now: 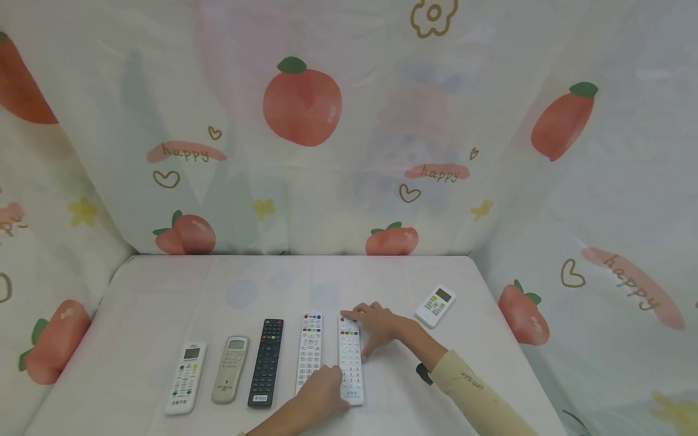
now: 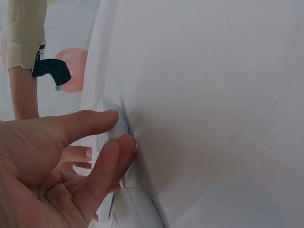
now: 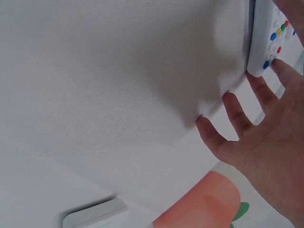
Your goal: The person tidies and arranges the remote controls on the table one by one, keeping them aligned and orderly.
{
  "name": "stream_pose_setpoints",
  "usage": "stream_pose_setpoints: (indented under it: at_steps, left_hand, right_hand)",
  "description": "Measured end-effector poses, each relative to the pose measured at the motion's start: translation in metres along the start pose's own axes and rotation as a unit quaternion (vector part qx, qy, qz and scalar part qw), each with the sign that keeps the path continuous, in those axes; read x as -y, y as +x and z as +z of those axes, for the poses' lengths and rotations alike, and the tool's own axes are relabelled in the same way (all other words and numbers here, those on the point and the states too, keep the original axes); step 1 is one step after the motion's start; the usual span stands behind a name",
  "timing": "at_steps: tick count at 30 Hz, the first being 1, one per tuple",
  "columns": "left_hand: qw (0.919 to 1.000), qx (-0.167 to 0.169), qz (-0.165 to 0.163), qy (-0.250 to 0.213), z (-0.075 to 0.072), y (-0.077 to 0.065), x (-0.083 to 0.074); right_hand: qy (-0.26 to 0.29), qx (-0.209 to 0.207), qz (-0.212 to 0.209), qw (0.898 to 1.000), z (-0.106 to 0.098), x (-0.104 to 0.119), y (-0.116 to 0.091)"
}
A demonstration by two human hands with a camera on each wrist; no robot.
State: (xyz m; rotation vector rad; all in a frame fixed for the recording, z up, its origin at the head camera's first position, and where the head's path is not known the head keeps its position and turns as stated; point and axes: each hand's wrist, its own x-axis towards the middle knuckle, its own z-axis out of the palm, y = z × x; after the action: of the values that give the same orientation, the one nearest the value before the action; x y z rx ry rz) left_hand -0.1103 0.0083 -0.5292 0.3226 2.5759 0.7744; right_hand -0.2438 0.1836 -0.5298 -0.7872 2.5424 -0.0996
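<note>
A white remote control (image 1: 350, 363) with coloured buttons lies lengthwise on the table. At its near end my left hand (image 1: 323, 389) pinches the corner; the left wrist view shows the thumb and bent fingers against the remote's end (image 2: 107, 107). My right hand (image 1: 376, 327) is at the far end, an index finger touching the top edge and the thumb by the right side. In the right wrist view its fingers (image 3: 237, 114) are spread. Close on the left lies a similar white remote (image 1: 311, 345), its lower part hidden by my left hand.
Farther left, a black remote (image 1: 266, 363), a beige remote (image 1: 230, 369) and a white remote with a small screen (image 1: 186, 378) lie in a row. A short white remote (image 1: 435, 306) lies tilted at the back right. Patterned cloth walls (image 1: 349, 200) enclose the table.
</note>
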Motion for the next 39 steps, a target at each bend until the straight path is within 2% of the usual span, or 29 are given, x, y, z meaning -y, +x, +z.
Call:
stream_pose_setpoints:
  at_steps: [13,17,22,25,28,34,39]
  left_hand:
    - [0.9995,0.005,-0.003,0.032,-0.008,-0.005,-0.001]
    - [0.9993,-0.007,0.018,0.031,-0.012,-0.007,0.000]
    - [0.9974,-0.033,0.062,-0.018,-0.018,-0.005,0.001]
    - [0.9932,-0.043,0.087,-0.064,-0.020,-0.003,0.002]
    - [0.9891,-0.049,0.106,-0.090,-0.021,0.000,0.003]
    - [0.9825,-0.060,0.140,-0.108,-0.021,0.007,0.000]
    - [0.9785,-0.066,0.156,-0.118,-0.021,0.013,-0.005]
  right_hand:
    - [0.002,0.001,0.006,1.000,-0.002,0.003,-0.001]
    - [0.000,-0.004,0.004,1.000,-0.001,0.002,-0.001]
    - [0.012,-0.009,0.000,1.000,0.003,-0.003,-0.002]
    - [0.027,-0.016,-0.002,0.999,0.005,-0.005,-0.002]
    - [0.038,-0.025,-0.003,0.999,0.008,-0.007,-0.003]
    - [0.086,-0.064,0.000,0.994,0.012,-0.013,-0.008]
    - [0.145,-0.119,0.014,0.982,0.016,-0.020,-0.017]
